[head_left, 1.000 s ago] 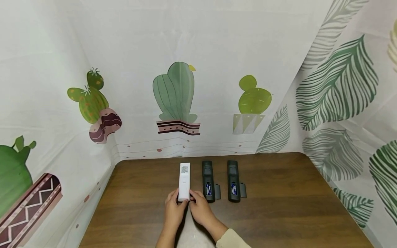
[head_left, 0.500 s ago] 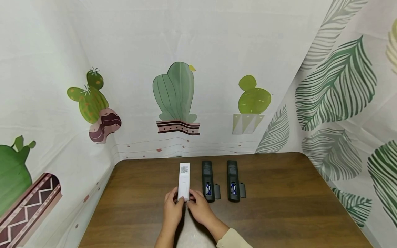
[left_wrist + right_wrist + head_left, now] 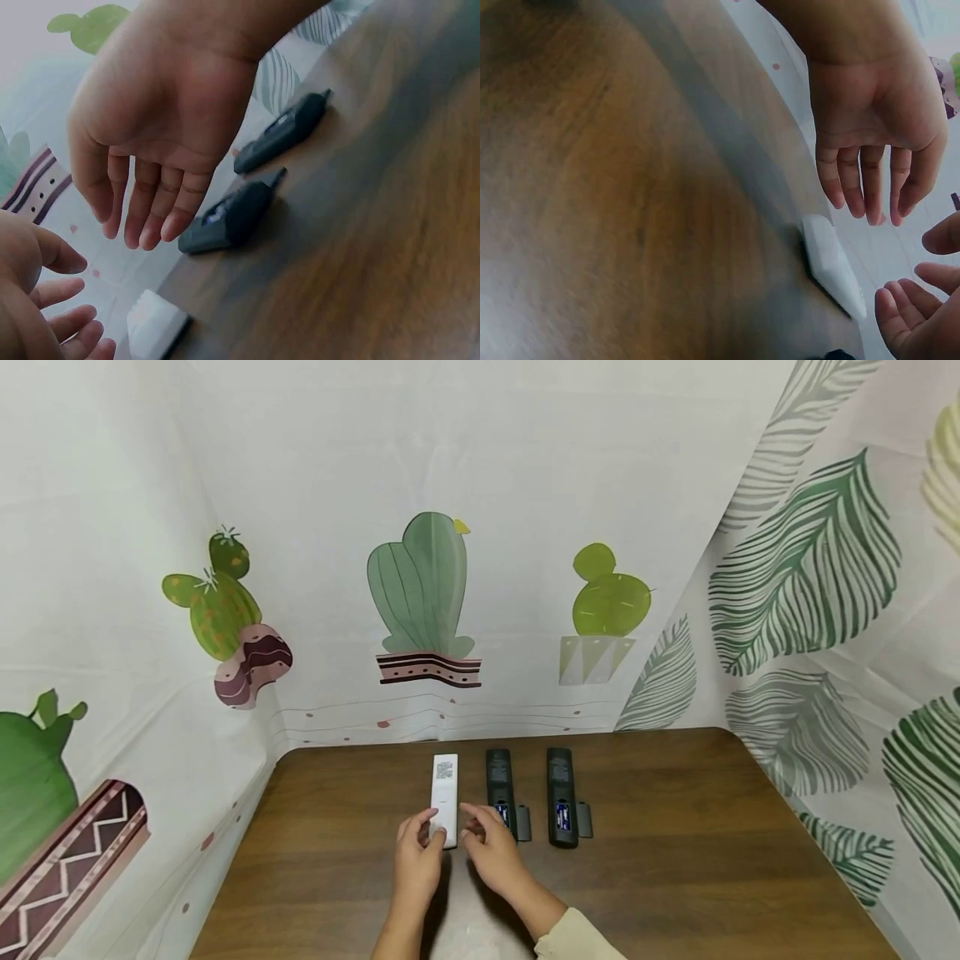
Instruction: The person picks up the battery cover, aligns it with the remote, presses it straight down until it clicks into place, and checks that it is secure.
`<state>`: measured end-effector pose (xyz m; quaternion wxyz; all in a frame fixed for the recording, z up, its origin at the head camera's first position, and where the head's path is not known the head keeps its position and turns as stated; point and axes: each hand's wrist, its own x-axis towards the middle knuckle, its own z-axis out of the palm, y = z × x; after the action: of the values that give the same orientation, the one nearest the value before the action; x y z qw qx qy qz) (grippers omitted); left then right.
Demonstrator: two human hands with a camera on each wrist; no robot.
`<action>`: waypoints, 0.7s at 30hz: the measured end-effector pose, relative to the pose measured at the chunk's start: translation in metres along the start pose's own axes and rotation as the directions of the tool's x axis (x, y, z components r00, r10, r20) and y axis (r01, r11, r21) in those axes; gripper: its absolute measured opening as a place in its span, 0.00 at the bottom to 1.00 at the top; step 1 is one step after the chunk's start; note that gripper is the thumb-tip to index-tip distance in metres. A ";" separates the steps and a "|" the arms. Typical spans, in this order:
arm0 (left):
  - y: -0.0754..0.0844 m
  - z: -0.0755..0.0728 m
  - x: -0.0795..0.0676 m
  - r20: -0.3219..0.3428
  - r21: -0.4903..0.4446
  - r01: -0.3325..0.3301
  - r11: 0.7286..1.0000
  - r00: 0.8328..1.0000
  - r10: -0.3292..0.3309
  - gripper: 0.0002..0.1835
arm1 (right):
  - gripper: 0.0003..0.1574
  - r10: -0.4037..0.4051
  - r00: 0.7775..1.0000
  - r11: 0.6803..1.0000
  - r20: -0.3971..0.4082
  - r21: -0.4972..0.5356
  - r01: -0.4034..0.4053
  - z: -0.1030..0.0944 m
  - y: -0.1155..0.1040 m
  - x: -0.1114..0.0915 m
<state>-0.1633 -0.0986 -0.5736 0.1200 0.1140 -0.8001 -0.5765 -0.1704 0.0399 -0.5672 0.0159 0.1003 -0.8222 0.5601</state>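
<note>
Draped corner, domestic in look; exact room type not determinable. Hung at far and left with creased white cloth (image 3: 517, 460), printed with potted cacti (image 3: 427, 589). Hung at right with pale cloth (image 3: 917, 631), patterned in green and grey leaves (image 3: 806, 568). Furnished with brown wood-grain table (image 3: 712, 860), rounded at far corners. Stocked with household goods: one white remote control (image 3: 444, 793), two dark remote controls (image 3: 560, 781).

Person's L hand (image 3: 417, 862) & R hand (image 3: 497, 858) nr e/o, can see gap betw.; palms facing inward, fingers slack, slightly bent. L forearm (image 3: 401, 920) nearly straight fwd, R forearm (image 3: 542, 910) angled in fr. right.
</note>
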 end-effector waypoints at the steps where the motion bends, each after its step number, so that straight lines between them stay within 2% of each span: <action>1: 0.002 0.000 0.000 0.008 -0.008 0.003 1.000 1.000 -0.003 0.19 | 0.25 -0.005 1.000 1.000 -0.002 0.006 0.005 -0.002 0.000 0.000; 14: 0.012 0.003 -0.004 0.061 -0.040 -0.032 0.999 0.998 0.035 0.21 | 0.24 -0.001 1.000 1.000 -0.023 0.018 0.002 -0.023 0.001 0.001; 21: 0.012 0.011 -0.010 0.115 -0.104 -0.011 0.995 0.993 0.023 0.20 | 0.24 0.004 0.999 1.000 -0.046 0.013 -0.004 -0.031 0.008 0.000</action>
<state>-0.1578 -0.0823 -0.5665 0.0840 0.0672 -0.7759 -0.6217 -0.1744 0.0713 -0.5631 0.0329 0.0859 -0.8183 0.5674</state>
